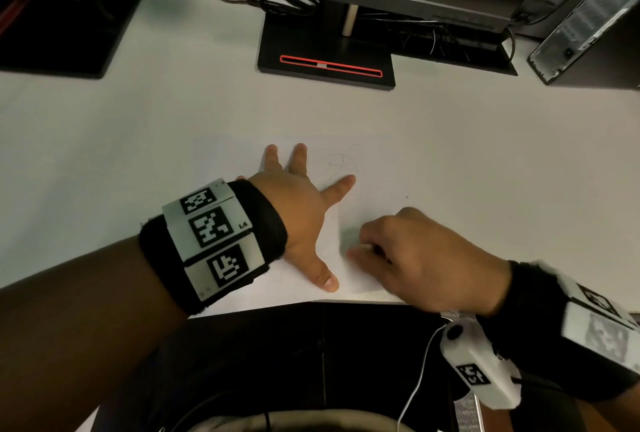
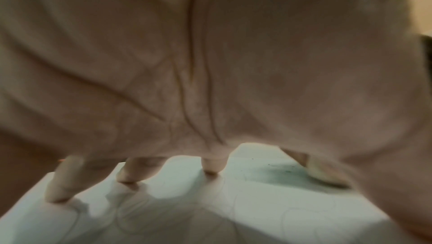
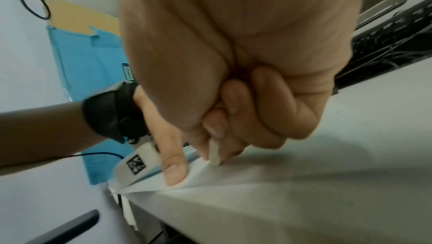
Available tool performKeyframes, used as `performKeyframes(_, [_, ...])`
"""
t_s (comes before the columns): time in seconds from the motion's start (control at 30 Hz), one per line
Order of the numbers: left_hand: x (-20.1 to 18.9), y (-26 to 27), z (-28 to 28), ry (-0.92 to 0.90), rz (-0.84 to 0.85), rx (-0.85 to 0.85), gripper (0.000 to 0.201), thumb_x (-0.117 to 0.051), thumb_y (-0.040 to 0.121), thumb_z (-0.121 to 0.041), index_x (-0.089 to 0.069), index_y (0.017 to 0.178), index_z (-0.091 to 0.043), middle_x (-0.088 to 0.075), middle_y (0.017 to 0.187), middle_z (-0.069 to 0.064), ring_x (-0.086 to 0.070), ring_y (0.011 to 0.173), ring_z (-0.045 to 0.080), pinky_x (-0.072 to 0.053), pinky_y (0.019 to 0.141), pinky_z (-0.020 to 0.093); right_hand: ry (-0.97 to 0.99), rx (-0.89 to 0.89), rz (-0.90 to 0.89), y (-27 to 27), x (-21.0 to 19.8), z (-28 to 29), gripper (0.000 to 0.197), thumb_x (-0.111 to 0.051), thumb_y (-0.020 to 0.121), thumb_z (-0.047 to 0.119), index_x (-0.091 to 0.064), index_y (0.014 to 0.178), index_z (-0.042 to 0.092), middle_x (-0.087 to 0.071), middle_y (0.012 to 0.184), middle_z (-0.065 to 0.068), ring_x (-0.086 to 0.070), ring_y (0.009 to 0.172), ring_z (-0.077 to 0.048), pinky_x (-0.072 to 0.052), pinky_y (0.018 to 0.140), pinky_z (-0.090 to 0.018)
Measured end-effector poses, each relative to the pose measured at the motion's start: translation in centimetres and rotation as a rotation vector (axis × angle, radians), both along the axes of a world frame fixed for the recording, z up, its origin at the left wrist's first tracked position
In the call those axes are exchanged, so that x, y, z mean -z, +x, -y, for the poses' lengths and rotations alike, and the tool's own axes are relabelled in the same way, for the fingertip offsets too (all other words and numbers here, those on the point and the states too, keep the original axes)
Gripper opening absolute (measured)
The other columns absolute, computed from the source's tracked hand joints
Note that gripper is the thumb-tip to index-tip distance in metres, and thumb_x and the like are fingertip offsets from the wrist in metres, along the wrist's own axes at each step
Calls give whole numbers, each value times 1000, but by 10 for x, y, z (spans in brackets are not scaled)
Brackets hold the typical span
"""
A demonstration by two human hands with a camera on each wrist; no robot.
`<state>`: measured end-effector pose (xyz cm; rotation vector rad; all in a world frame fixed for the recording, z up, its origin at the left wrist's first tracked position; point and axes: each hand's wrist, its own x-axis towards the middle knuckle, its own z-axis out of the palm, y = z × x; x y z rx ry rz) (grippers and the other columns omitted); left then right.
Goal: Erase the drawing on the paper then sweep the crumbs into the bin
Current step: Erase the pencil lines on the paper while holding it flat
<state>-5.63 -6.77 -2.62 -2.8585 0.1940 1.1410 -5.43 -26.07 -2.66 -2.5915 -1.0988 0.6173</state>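
Observation:
A white sheet of paper lies on the white desk near its front edge, with faint pencil lines toward its far side. My left hand lies flat on the paper with fingers spread, pressing it down. In the left wrist view its fingertips stand on the sheet beside grey smudges. My right hand is at the near right part of the paper with fingers curled. In the right wrist view it pinches a small white eraser whose tip touches the paper. No bin is in view.
A monitor stand with a red slot is at the back centre, another dark stand at the back left, cables and a computer case at the back right. A few dark specks lie right of the paper.

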Motion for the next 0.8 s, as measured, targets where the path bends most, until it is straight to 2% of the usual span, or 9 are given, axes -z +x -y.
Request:
performKeyframes(0.1, [1,0,0,2,2,4,145,-66,46,-94,39,139,-55,41,155,18,28,142,55,-27,113,69,-20,-70,-56,-3,-1,3,46,-51,100,44,-47,63,17,-44,52,3,-46,53,-13,-32,55,-22])
performKeyframes(0.23, [-2,0,1,6,-6,3,145,-67,49,-93,39,139,-54,41,155,18,29,142,55,-26,113,69,-12,32,26,16,1,8,44,-51,100,38,-51,65,11,-47,52,-1,-43,49,-14,-34,57,-29])
performKeyframes(0.33, [-3,0,1,3,-12,3,144,-67,50,-92,39,140,-53,41,155,19,28,142,55,-27,113,68,4,-66,-5,0,-1,5,44,-52,100,39,-48,64,13,-42,50,3,-44,51,-12,-29,54,-22])
performKeyframes(0.43, [-4,-1,2,6,-14,3,143,-67,51,-92,39,140,-53,42,155,18,28,142,55,-26,114,69,-39,-77,-50,10,-3,11,45,-52,100,41,-52,66,13,-47,53,3,-46,53,-11,-33,55,-19])
performKeyframes(0.53, [-5,-1,2,8,-16,5,143,-67,52,-91,40,140,-52,42,155,18,28,142,55,-25,114,69,-26,50,30,33,-2,15,46,-50,101,37,-52,65,8,-52,53,-2,-43,49,-14,-33,55,-26])
performKeyframes(0.63, [-4,-1,1,6,-12,0,143,-67,51,-92,39,139,-54,42,155,17,28,142,54,-26,114,69,-9,-18,53,22,3,5,45,-50,101,36,-51,65,10,-51,54,-2,-45,50,-15,-34,53,-26])
performKeyframes(0.7, [-3,-1,1,5,-9,2,143,-67,51,-92,39,139,-54,42,155,17,28,143,54,-27,113,69,-23,-70,19,17,3,1,45,-49,101,38,-53,67,10,-53,57,-2,-48,53,-17,-39,55,-27])
performKeyframes(0.8, [-3,-1,1,3,-8,3,143,-67,51,-92,38,140,-54,41,155,17,28,143,54,-27,113,69,-40,47,17,35,2,4,47,-48,102,38,-53,68,5,-56,60,-7,-47,54,-20,-38,57,-33])
